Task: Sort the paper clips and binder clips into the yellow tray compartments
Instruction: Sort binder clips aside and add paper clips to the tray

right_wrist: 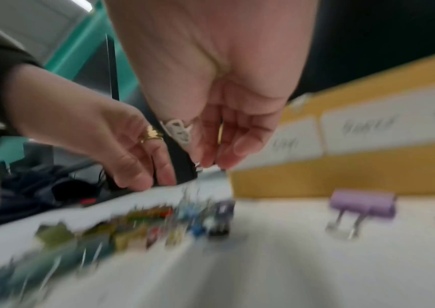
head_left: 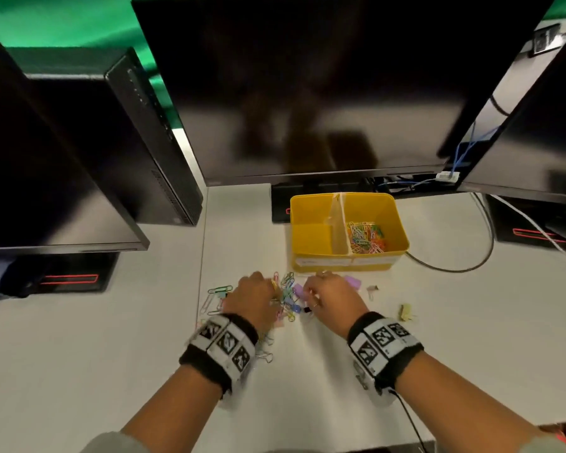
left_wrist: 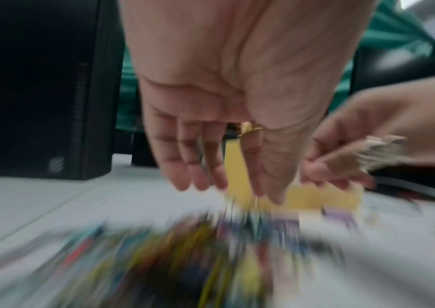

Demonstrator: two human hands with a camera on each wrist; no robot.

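Observation:
The yellow tray (head_left: pixel 347 261) stands beyond my hands, split by a divider. Coloured paper clips (head_left: pixel 366 237) lie in its right compartment; the left one shows bare yellow floor. A mixed pile of clips (head_left: pixel 286 297) lies on the white desk between my hands. My left hand (head_left: pixel 263 291) hovers over the pile's left side, fingers straight and pointing down (left_wrist: pixel 237 187), holding nothing. My right hand (head_left: pixel 311 297) reaches into the pile's right side, thumb and fingertips drawn together (right_wrist: pixel 211 164). Blur hides whether they pinch a clip. A purple binder clip (right_wrist: pixel 361 203) lies to its right.
A small beige binder clip (head_left: pixel 372 291) and a yellow one (head_left: pixel 406 312) lie apart at the right. Large green paper clips (head_left: pixel 219 291) lie left of the pile. Monitors (head_left: pixel 324 93) and a computer tower (head_left: pixel 151 142) crowd the back. A cable (head_left: pixel 455 268) curves beside the tray.

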